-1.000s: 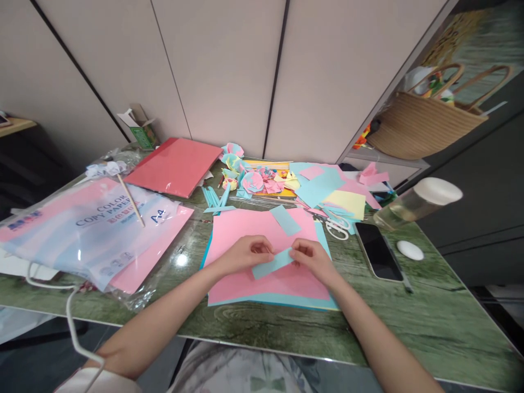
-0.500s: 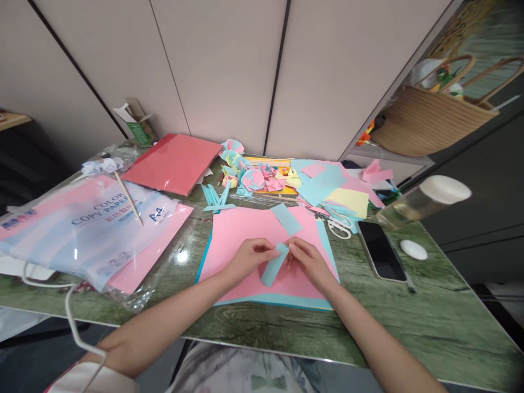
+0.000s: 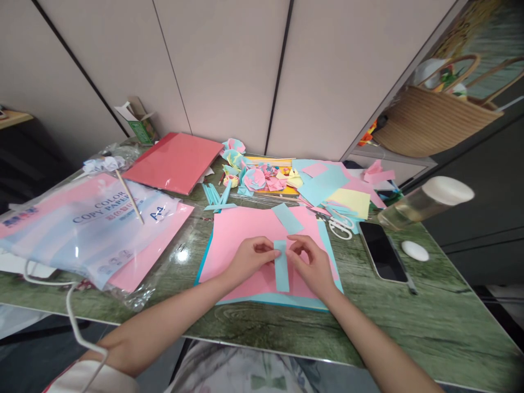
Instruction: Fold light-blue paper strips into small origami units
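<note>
Between my hands is a light blue paper strip point(image 3: 281, 273), held upright lengthwise over a pink sheet of paper point(image 3: 233, 234). My left hand point(image 3: 254, 255) pinches the strip near its upper end, thumb on the front. On the other side my right hand point(image 3: 310, 262) has thumb and forefinger apart, close to the strip's right edge and holding nothing I can see. Another light blue paper piece point(image 3: 287, 218) lies flat on the pink sheet, just beyond my hands. Blue sheets show under the pink one at its edges.
White-handled scissors point(image 3: 340, 228), a phone point(image 3: 382, 251), a white oval object point(image 3: 415, 250) and a lidded bottle point(image 3: 426, 199) are to the right. Behind lie paper flowers point(image 3: 254, 179) and paper scraps point(image 3: 323, 185). Left are a copy paper pack point(image 3: 102, 234) and a red folder point(image 3: 176, 161).
The strip has turned from slanted to nearly straight up and down. My right thumb and forefinger have parted and moved slightly right of it; my left hand keeps its pinch.
</note>
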### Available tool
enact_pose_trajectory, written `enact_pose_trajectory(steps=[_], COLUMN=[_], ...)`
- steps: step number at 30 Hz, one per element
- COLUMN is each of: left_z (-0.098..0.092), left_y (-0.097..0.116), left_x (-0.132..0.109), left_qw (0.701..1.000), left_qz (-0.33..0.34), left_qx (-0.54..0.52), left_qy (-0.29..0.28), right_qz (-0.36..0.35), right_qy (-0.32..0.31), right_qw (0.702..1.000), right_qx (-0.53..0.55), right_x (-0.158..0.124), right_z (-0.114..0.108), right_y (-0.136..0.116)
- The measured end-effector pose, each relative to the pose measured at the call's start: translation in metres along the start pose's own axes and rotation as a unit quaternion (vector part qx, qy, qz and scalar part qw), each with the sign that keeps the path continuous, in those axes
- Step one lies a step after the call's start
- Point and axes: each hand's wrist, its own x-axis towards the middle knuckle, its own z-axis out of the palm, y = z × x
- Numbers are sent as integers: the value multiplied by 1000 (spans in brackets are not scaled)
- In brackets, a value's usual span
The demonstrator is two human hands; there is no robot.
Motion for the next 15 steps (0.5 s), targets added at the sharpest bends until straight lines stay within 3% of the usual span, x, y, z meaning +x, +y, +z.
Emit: enact_pose_trajectory(steps=[5,10,15], left_z=[1,2,1], left_y=[-1,-3,-2], left_x=[-2,-3,-3], left_qw=[1000,998,996], left_qz=[-7,-25,-30], left_qx=[7,-48,-75], left_qy=[12,-19,-24], right_qz=[-139,-219,-268], right_qy=[48,90,86], right_qw=[980,949,928], right_qx=[-131,-207,-245], right_x=[-4,-3,-3], right_z=[0,1,0], right_y=[5,9,10])
